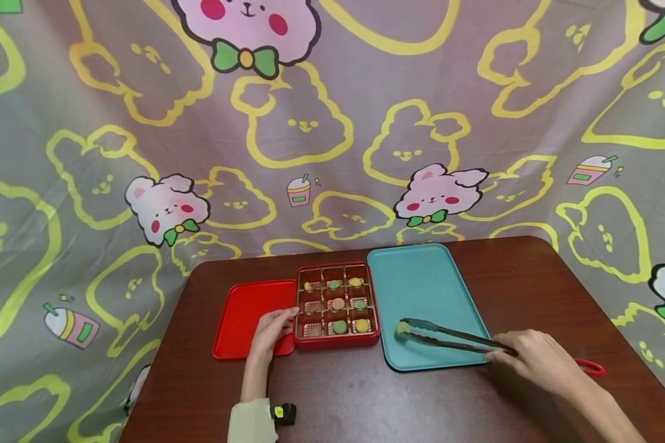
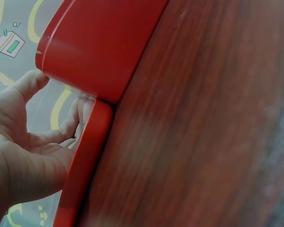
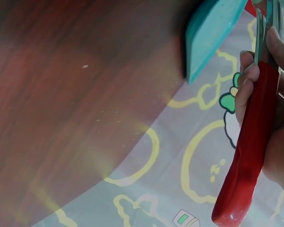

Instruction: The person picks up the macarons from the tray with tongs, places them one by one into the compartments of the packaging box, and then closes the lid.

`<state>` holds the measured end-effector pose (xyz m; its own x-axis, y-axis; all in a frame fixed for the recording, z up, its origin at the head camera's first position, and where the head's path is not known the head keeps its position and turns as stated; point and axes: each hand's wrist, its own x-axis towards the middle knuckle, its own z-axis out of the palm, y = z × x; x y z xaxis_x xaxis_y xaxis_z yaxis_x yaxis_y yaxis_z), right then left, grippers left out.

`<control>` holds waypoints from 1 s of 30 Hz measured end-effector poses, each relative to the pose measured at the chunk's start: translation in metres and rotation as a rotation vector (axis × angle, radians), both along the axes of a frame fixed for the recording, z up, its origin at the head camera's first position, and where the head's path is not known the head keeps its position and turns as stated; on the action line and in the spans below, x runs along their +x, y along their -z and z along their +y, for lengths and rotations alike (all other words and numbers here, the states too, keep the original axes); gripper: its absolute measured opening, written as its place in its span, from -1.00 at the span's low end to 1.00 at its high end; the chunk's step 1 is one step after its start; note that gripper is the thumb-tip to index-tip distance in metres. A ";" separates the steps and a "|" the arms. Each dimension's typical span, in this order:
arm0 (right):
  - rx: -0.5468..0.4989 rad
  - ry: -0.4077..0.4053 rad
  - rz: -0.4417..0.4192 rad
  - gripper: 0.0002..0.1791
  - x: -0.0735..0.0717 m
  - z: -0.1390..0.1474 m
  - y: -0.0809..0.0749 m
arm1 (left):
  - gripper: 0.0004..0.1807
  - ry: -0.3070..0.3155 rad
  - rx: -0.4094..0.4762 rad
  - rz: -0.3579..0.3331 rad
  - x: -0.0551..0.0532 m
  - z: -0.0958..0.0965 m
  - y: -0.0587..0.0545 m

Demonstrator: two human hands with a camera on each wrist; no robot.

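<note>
My right hand (image 1: 534,357) grips a pair of tongs (image 1: 449,332) with red handles (image 3: 251,146). Their tips close around a round greenish cookie (image 1: 403,328) over the left front part of the blue tray (image 1: 427,277); whether it touches the tray I cannot tell. Left of that tray stands a red divided box (image 1: 338,343). Round green, yellow and pinkish cookies sit in its middle and right columns, and a small yellow piece lies in the back left compartment. My left hand (image 1: 274,329) touches the box's left side, one fingertip at its rim, other fingers lower down.
A flat red tray (image 1: 249,314) lies against the box's left side, under my left hand. Everything stands on a dark brown wooden table (image 1: 332,394). A grey patterned cloth (image 1: 332,123) hangs behind and around the table.
</note>
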<state>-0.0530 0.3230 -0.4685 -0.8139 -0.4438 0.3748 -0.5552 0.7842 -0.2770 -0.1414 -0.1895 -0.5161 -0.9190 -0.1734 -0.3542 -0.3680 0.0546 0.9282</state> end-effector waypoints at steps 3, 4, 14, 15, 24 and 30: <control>-0.002 0.005 0.000 -0.69 -0.004 -0.005 -0.005 | -0.60 0.002 0.006 0.002 0.000 0.000 0.001; -0.001 0.007 0.004 -0.70 -0.006 -0.007 -0.006 | -0.60 0.003 0.007 0.003 0.000 0.000 0.001; -0.003 -0.001 0.047 -0.60 -0.024 -0.035 -0.018 | -0.55 -0.007 -0.002 0.011 0.001 -0.001 0.000; -0.004 -0.003 0.048 -0.61 -0.026 -0.039 -0.019 | -0.55 -0.005 -0.002 0.012 0.001 -0.001 0.000; 0.004 -0.013 0.044 -0.58 -0.041 -0.065 -0.025 | -0.60 0.011 0.046 0.031 0.000 0.000 0.002; 0.015 0.009 0.043 -0.52 -0.047 -0.081 -0.026 | -0.59 0.002 0.036 0.028 -0.001 -0.001 0.003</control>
<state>-0.1004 0.2421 -0.4426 -0.8012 -0.4428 0.4024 -0.5594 0.7931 -0.2411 -0.1428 -0.1904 -0.5187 -0.9291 -0.1588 -0.3341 -0.3416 0.0214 0.9396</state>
